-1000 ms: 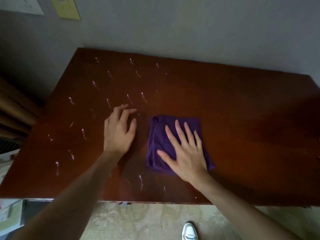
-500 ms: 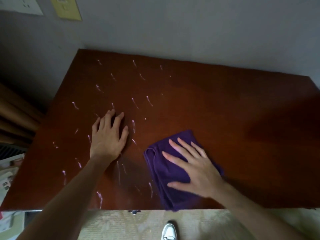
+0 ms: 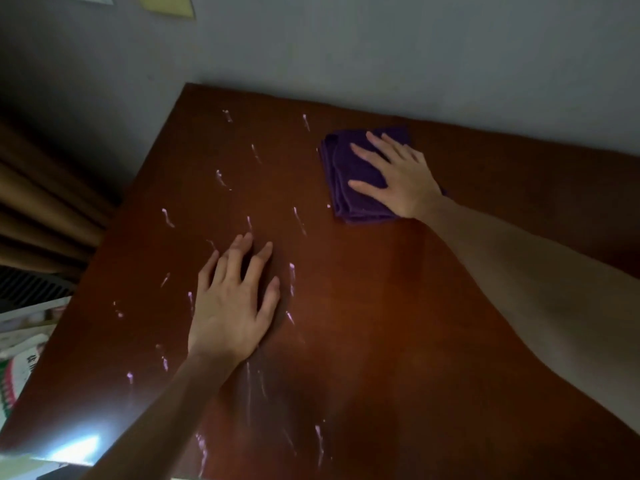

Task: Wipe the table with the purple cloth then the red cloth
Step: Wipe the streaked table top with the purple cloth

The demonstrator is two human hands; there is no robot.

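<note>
Overhead, the head view looks down on a reddish-brown wooden table [image 3: 398,323] set against a pale grey wall [image 3: 381,46]. The purple cloth [image 3: 349,174], folded into a thick pad, lies on the far part of the tabletop, close to the edge that meets the wall. The right hand [image 3: 398,178] rests flat on top of the cloth, palm down, with its fingers [image 3: 367,155] spread wide and pointing left; the thumb reaches across the near part of the cloth. Nothing is pinched or gripped: the hand presses on the fabric with an open palm. The right forearm runs from the lower right corner of the view up to the cloth.

The left hand [image 3: 232,306] lies palm down on bare wood in the left middle of the table, well apart from the cloth. Its fingers are extended and moderately splayed, and it holds nothing. Pale pinkish-white streaks [image 3: 221,178] are scattered over the left half of the tabletop, around and beyond the left hand, and some lie just left of the cloth. The wood to the right of the left hand shows few such marks. Brown curtain folds [image 3: 41,202] hang at the left edge of the view. No red cloth is visible.
</note>
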